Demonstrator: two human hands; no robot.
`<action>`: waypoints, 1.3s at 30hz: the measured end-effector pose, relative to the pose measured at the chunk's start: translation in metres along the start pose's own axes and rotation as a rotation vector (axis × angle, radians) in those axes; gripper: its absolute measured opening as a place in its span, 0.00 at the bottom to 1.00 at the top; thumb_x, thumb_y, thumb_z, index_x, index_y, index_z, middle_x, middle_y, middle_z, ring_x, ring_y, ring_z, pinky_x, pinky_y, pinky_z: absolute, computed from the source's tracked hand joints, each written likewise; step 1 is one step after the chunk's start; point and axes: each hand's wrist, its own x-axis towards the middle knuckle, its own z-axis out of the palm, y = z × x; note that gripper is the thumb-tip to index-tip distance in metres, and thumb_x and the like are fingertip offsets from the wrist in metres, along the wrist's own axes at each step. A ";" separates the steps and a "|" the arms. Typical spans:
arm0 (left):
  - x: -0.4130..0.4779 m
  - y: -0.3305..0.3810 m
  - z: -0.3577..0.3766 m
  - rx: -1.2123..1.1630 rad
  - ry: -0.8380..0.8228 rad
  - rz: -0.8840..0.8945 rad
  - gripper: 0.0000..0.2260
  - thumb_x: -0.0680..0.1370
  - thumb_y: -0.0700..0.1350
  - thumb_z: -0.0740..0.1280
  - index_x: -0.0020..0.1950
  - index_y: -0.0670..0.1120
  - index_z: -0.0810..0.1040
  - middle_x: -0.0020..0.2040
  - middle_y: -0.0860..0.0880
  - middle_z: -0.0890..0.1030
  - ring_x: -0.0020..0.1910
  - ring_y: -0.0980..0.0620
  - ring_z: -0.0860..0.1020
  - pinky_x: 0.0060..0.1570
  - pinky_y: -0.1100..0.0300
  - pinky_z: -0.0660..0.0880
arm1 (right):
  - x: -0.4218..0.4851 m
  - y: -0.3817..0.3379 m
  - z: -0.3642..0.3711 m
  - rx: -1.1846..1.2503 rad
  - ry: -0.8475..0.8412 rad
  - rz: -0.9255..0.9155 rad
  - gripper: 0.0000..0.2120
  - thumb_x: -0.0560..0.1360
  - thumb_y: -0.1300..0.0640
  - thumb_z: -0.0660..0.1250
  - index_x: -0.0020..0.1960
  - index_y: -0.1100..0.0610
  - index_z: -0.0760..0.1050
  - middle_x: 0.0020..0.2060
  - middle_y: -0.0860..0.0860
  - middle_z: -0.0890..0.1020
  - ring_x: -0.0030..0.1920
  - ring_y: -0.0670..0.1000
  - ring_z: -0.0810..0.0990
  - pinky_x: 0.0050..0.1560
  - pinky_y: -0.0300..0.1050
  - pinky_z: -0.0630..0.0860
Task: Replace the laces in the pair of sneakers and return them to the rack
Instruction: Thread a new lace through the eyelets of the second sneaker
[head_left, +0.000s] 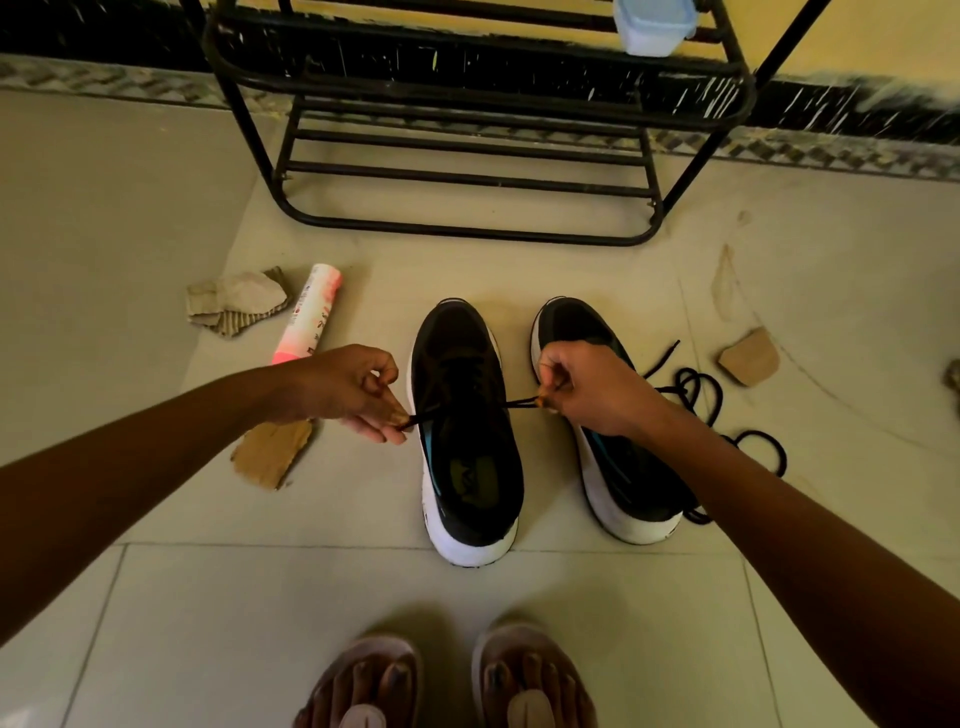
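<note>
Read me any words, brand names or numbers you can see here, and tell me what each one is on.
No text here is legible.
Spray can: pink and dark print along its side, too blurred to read.
Sneaker being laced: pale logo on the insole, not legible as letters.
Other sneaker, rack, plastic container: no writing visible.

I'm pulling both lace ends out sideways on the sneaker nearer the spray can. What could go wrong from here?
1. The left hand and right hand pinch the lace ends near their tips. A hard pull may slip them free or leave them uneven across the laced sneaker.
2. The loose lace lies coiled beside the other sneaker, close under the right forearm, which could snag and drag it.
</note>
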 end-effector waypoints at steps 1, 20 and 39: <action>0.001 -0.001 0.000 0.010 0.007 -0.008 0.18 0.64 0.40 0.75 0.42 0.42 0.65 0.44 0.38 0.84 0.40 0.47 0.84 0.40 0.58 0.81 | 0.000 0.001 0.000 -0.014 -0.004 0.009 0.17 0.73 0.66 0.69 0.34 0.49 0.67 0.35 0.48 0.77 0.41 0.49 0.78 0.36 0.34 0.69; -0.010 -0.016 0.058 -0.008 0.339 -0.034 0.46 0.56 0.59 0.76 0.71 0.52 0.65 0.66 0.54 0.72 0.62 0.49 0.74 0.59 0.55 0.72 | -0.018 0.013 -0.025 0.125 0.202 0.010 0.09 0.71 0.58 0.72 0.49 0.50 0.75 0.45 0.46 0.79 0.45 0.44 0.77 0.41 0.25 0.69; 0.011 -0.034 0.114 0.006 0.469 -0.039 0.22 0.72 0.46 0.69 0.64 0.46 0.71 0.54 0.50 0.78 0.51 0.51 0.76 0.45 0.62 0.72 | -0.065 0.063 -0.009 0.000 -0.002 0.395 0.31 0.74 0.59 0.67 0.74 0.51 0.60 0.65 0.55 0.75 0.63 0.57 0.74 0.58 0.46 0.71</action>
